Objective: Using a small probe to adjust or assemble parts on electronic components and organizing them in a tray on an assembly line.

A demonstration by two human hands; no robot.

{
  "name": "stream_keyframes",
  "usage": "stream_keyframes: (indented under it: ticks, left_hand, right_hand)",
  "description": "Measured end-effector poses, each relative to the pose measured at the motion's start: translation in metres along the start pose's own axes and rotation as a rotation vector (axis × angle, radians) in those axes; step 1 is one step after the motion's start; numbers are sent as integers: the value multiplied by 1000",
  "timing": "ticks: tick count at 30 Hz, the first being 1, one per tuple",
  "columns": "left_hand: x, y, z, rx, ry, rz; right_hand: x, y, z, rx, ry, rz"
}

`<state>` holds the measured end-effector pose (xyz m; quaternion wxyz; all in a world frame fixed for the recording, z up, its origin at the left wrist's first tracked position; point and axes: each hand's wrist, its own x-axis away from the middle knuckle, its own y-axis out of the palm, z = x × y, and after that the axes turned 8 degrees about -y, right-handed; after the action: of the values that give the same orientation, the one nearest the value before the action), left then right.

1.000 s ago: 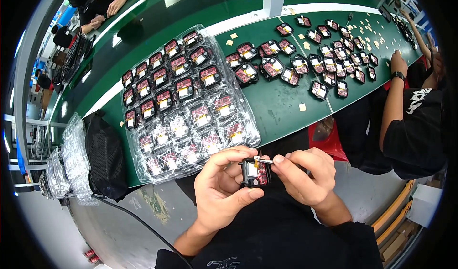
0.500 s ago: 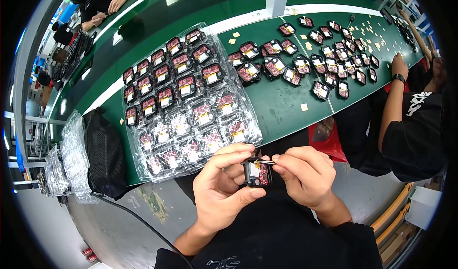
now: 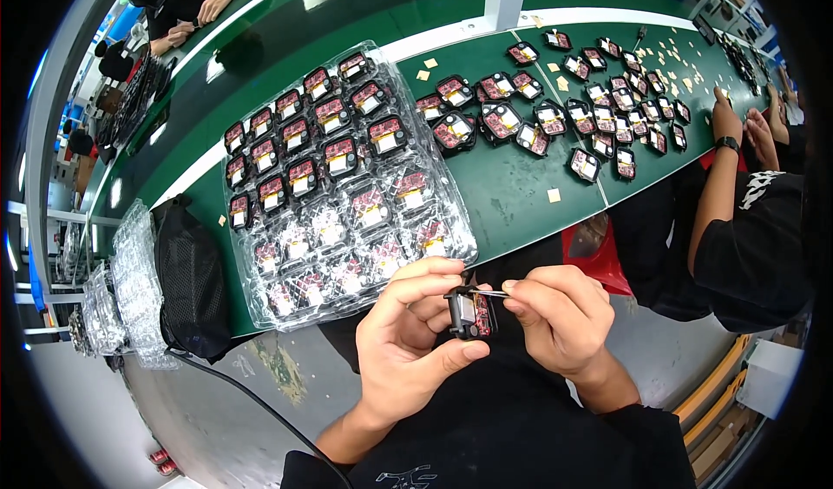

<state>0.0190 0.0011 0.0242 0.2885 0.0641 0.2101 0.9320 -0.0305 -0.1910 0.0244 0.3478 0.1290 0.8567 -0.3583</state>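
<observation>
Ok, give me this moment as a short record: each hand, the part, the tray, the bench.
left hand: holds a small black module between thumb and fingers
right hand: pinches thin tweezers, tip at the module's top
tray: clear plastic, on the green bench; far cells hold similar modules, near cells look covered by clear plastic
loose modules: scattered on the bench to the right, with small tan squares
black bag: left of the tray
neighbour: a person's arm at the right

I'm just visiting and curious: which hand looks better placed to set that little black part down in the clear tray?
Probably the left hand: it grips the small black part, and the clear tray lies on its side. The right hand pinches a thin tool against the part.
</observation>
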Motion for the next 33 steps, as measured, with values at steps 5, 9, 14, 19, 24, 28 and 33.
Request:
stream_keyframes:
  ticks: [5,9,14,19,24,28,33]
  left_hand:
    - [0,2,-1,14,-10,8]
    - [0,1,-1,13,-15,3]
    - [1,1,0,4,-14,0]
    - [1,1,-1,-8,-12,-3]
    - [3,6,-2,40,-28,24]
    - [3,9,-3,40,-5,32]
    - [3,5,-3,-12,0,64]
  right_hand:
    - [2,3,2,-15,9,8]
    - [4,3,1,-26,31,25]
    - [3,1,0,-26,38,25]
    - [5,3,2,-34,26,22]
    - [11,11,-4,8,42,76]
    - [12,12,-6,43,33,76]
    - [0,3,-2,-3,24,-59]
